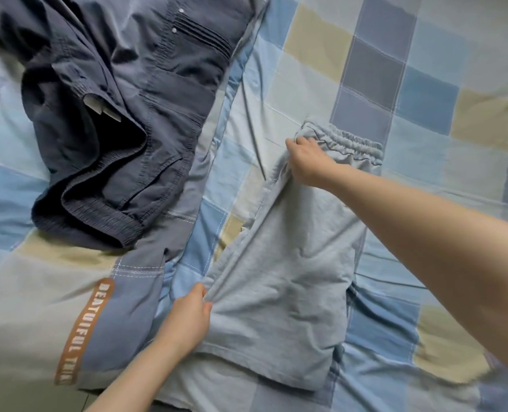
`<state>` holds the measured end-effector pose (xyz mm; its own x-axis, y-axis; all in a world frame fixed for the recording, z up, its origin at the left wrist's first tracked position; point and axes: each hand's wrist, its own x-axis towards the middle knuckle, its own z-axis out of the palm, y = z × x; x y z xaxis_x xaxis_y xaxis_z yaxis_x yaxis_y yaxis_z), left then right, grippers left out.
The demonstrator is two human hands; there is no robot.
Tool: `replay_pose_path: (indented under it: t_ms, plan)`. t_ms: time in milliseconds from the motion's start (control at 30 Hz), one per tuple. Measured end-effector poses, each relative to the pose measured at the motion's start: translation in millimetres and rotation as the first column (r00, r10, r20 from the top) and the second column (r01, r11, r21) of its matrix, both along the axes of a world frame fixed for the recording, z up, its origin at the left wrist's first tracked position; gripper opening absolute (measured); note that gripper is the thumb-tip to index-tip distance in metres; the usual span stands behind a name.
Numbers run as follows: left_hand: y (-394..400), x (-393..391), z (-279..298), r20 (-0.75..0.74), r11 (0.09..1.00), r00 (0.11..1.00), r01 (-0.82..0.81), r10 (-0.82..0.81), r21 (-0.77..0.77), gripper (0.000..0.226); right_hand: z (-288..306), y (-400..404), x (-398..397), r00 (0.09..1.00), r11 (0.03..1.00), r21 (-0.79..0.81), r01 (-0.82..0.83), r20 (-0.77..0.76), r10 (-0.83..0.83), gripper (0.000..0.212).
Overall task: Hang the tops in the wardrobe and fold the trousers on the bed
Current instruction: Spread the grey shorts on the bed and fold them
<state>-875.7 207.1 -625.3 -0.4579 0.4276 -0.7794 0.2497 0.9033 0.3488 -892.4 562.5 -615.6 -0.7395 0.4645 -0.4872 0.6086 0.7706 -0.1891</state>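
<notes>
Light grey trousers (pixel 300 248) with an elastic waistband lie flat on the bed, waistband at the far end. My right hand (pixel 306 162) grips the left corner of the waistband. My left hand (pixel 187 319) pinches the left edge of the grey fabric lower down, near the hem. Dark navy trousers (pixel 122 123) with pockets and rivets lie crumpled at the upper left, apart from both hands.
The bed is covered by a checked quilt (pixel 425 84) in blue, grey and beige squares. A grey panel with an orange printed label (pixel 86 331) lies at the lower left. The bed's near edge shows at the bottom left.
</notes>
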Motion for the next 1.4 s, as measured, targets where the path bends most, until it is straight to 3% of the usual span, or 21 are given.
replay_pose_path:
  t_ms: [133,233,333,400,500,567,733,867,933,1000,1067,1133,1200,1267,1400]
  plan:
    - [4,-6,3,-0.117,0.993,0.99,0.063,-0.075,-0.098,0.01,10,7,-5,0.997,0.991,-0.13,0.037,-0.061,-0.045,0.067]
    - [7,-2,2,-0.247,0.995,0.964,0.099,-0.096,-0.001,0.031,12,33,-13,0.956,0.97,0.079,0.228,-0.207,-0.208,0.072]
    - [14,1,-10,-0.27,0.985,0.961,0.104,-0.065,0.134,0.057,-6,60,-19,0.948,0.929,0.188,0.319,-0.054,-0.314,0.063]
    - [17,0,-20,-0.257,0.985,0.966,0.082,-0.041,0.15,0.05,-18,69,-19,0.934,0.934,0.095,0.344,0.069,-0.351,0.064]
    - [19,2,-22,-0.23,0.984,0.973,0.066,-0.027,0.164,0.026,-30,73,-19,0.927,0.932,0.031,0.361,0.096,-0.363,0.038]
    - [20,5,-19,-0.2,0.981,0.98,0.019,0.02,0.192,0.024,-30,74,-20,0.92,0.92,0.065,0.387,0.033,-0.39,0.024]
    - [20,11,-4,-0.166,0.964,0.974,-0.112,0.155,0.242,0.016,-14,79,-43,0.898,0.908,0.158,0.387,-0.287,-0.333,0.034]
    - [29,2,-15,-0.19,0.953,0.941,-0.248,0.279,0.172,0.024,-12,87,-65,0.929,0.91,0.277,0.309,-0.294,-0.226,0.051]
    - [28,-4,-25,-0.161,0.955,0.942,-0.283,0.295,0.092,0.025,-13,79,-63,0.91,0.911,0.247,0.33,-0.339,-0.238,0.059]
    - [24,-3,-28,-0.148,0.957,0.946,-0.286,0.29,0.051,0.021,-10,55,-33,0.801,0.891,0.087,0.445,-0.484,-0.352,0.055]
    - [20,-3,-27,-0.152,0.956,0.944,-0.291,0.293,0.036,0.018,-12,22,20,0.645,0.829,-0.076,0.554,-0.59,-0.486,0.048]
    - [16,-1,-24,-0.146,0.958,0.947,-0.284,0.285,0.028,0.019,-19,-12,97,0.521,0.699,-0.193,0.689,-0.539,-0.662,0.041]
    - [11,-4,-24,-0.128,0.954,0.945,-0.297,0.3,0.041,0.025,-36,-45,173,0.373,0.458,-0.265,0.849,-0.312,-0.873,0.025]
    - [8,-5,-22,-0.035,0.915,0.916,-0.395,0.399,0.077,0.028,-46,-79,233,0.232,0.234,-0.299,0.925,-0.041,-0.972,0.014]
    - [8,-4,-14,0.124,0.794,0.798,-0.601,0.589,0.096,0.027,-46,-107,260,0.049,-0.015,-0.505,0.863,0.114,-0.992,0.016]
